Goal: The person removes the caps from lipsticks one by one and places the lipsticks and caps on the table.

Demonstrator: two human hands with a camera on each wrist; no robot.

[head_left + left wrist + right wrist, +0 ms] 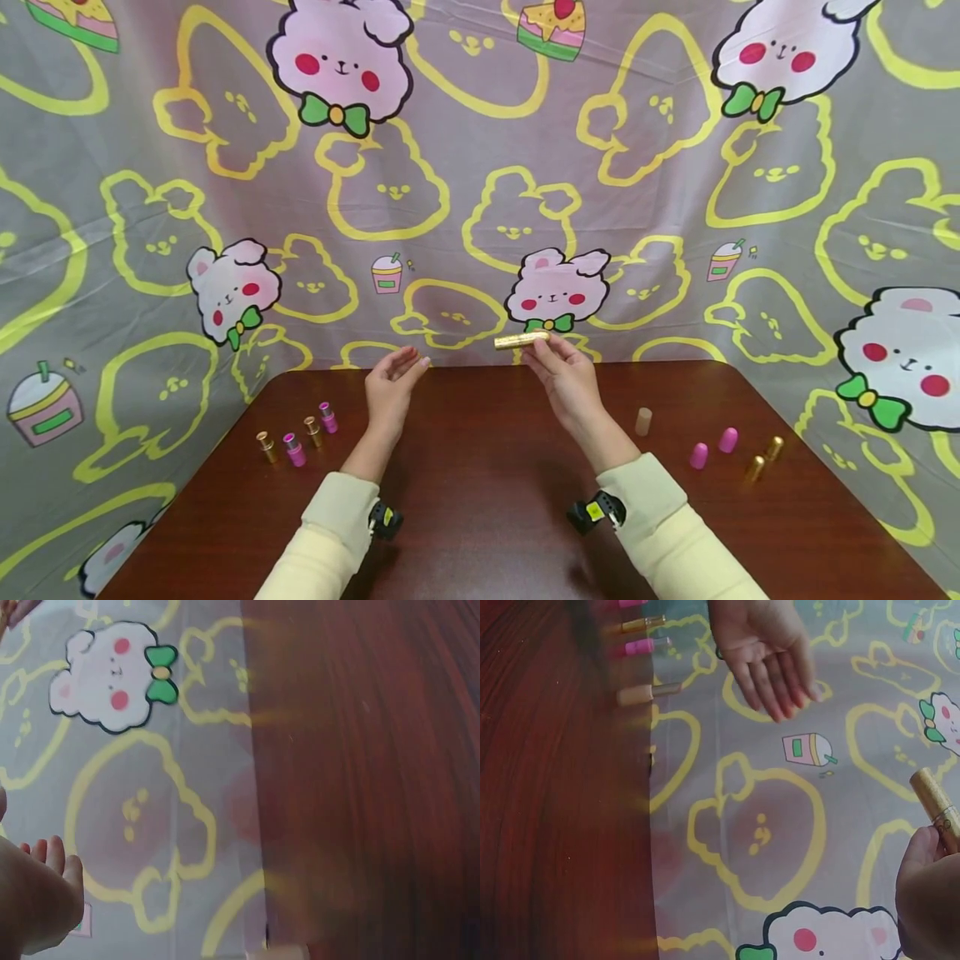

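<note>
My right hand [566, 379] pinches a shiny gold lipstick tube [513, 341] by one end, above the far part of the table. The tube lies nearly level, its other end pointing left. The right wrist view shows the gold tube [932, 795] rising from between the thumb and fingers. My left hand [390, 387] is raised to the left of the tube, apart from it and holding nothing. Its fingers look relaxed and slightly bent in the right wrist view, palm showing.
On the table's left stand uncapped lipsticks, gold [267, 447] and pink [294, 450]. To the right are pink caps [699, 456], gold caps [756, 468] and a tan cylinder [643, 422]. Behind the brown table [480, 500] hangs a patterned cloth [450, 250].
</note>
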